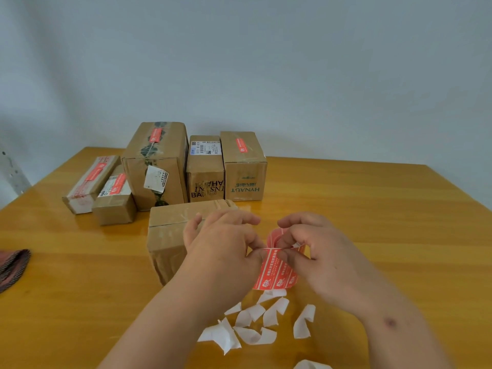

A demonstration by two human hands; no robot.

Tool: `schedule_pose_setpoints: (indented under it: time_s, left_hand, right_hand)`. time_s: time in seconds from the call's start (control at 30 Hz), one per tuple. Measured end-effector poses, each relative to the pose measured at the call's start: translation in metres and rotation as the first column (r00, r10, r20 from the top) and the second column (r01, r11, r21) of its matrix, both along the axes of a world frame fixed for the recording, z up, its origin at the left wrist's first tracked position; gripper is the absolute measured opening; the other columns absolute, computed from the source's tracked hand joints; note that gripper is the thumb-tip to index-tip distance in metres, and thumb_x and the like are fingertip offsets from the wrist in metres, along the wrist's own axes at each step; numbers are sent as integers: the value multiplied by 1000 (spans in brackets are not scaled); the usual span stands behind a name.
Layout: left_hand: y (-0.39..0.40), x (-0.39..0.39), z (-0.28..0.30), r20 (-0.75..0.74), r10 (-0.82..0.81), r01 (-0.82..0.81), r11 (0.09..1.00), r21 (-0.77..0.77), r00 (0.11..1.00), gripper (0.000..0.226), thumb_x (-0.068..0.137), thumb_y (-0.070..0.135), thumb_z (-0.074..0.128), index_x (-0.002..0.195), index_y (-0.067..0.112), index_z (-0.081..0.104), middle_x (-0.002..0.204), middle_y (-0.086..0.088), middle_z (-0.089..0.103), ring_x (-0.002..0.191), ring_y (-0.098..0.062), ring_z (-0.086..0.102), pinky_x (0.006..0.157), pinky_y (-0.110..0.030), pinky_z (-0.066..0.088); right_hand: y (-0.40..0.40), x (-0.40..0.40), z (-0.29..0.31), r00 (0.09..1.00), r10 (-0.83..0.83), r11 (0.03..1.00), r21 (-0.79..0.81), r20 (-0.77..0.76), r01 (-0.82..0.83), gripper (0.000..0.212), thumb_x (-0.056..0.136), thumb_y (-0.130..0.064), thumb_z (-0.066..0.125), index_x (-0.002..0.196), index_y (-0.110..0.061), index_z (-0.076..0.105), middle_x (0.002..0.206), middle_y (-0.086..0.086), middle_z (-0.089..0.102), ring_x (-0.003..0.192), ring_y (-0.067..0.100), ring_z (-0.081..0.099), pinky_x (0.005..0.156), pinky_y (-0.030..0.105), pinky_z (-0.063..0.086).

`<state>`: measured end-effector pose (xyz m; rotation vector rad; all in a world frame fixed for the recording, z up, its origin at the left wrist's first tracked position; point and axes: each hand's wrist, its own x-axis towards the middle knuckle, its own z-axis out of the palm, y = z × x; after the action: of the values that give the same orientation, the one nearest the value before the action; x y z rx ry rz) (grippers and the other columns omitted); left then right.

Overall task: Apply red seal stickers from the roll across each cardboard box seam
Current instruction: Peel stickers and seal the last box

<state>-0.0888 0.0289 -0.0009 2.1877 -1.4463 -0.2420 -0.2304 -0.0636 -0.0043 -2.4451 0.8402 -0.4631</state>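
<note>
A roll of red seal stickers (pixel 274 272) hangs between my hands above the table, its loose strip of printed stickers curling down. My left hand (pixel 223 243) pinches the strip's left edge. My right hand (pixel 316 251) pinches the top of a sticker beside it. Just behind my left hand lies a plain taped cardboard box (pixel 165 230) with no red sticker showing. Further back stand several boxes: a tall one (pixel 157 166), a HYNAUT box (pixel 245 166) and two flat ones (pixel 90 182) carry red stickers, while a labelled box (pixel 205 169) shows none.
Torn white backing scraps (pixel 255 323) litter the wooden table (pixel 386 209) below my hands. A dark striped cloth (pixel 12 267) lies at the left edge. A pale wall rises behind the table.
</note>
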Motion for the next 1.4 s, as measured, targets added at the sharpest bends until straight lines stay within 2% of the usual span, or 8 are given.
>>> schedule_pose_setpoints:
  time_s: [0.13,0.23,0.43,0.6,0.8,1.13,1.33,1.4]
  left_hand:
    - [1,2,0,16,-24,24,1000,-4,1000,16,92,38,57,83,40,69,124,36,44,128,6,24,117,-39,0]
    - [1,1,-1,13,-24,24,999,-44,1000,18,92,37,57,77,39,66,113,33,48,119,7,30,101,-24,5]
    - [0,-1,-3,59,-47,51,997,-55,997,22,92,43,53,79,34,68,102,31,49,110,8,33,89,-21,4]
    - [0,0,-5,51,-60,64,994,-91,997,24,93,40,53,73,33,64,99,30,51,109,7,36,88,-20,5]
    - [1,2,-6,-17,-78,74,986,-148,997,27,94,36,55,67,35,57,98,30,51,107,8,38,87,-17,7]
    - [0,4,-5,-124,-74,49,981,-189,989,34,93,34,57,59,32,57,92,26,54,101,5,47,104,-34,24]
    - [0,5,-4,-129,-61,39,985,-166,990,33,93,44,51,65,31,61,93,24,56,101,5,48,103,-30,18]
    - [-1,7,-3,-131,-52,30,987,-161,990,43,89,56,42,66,28,65,92,25,55,101,7,46,100,-28,15]
  right_hand:
    - [0,2,0,1000,8,1000,6,-18,-7,6,88,-29,64,87,-34,62,120,-26,45,115,-2,42,95,28,45]
    - [2,4,1,1000,23,1000,-2,-7,-23,6,86,-35,65,84,-37,60,118,-26,46,114,-2,42,94,29,45]
    - [0,5,-1,998,65,993,-101,-22,-67,7,88,-31,65,82,-34,62,109,-23,52,113,0,42,96,29,42]
    - [0,5,2,994,98,984,-143,-38,-103,10,86,-34,65,79,-35,59,96,-19,56,104,5,47,93,27,39]
    - [2,4,6,996,87,982,-169,-4,-86,15,85,-36,65,73,-38,56,87,-19,57,96,2,52,105,19,13]
    - [0,5,5,997,59,982,-185,55,-47,15,83,-40,66,71,-36,59,86,-20,58,95,-3,54,115,29,12]
    - [-1,4,8,1000,12,981,-194,22,-8,12,80,-40,69,93,-39,68,86,-27,57,101,-7,48,117,30,8]
    - [-3,5,8,1000,7,979,-206,17,-4,5,81,-37,70,84,-38,67,80,-26,58,97,-6,49,116,30,11]
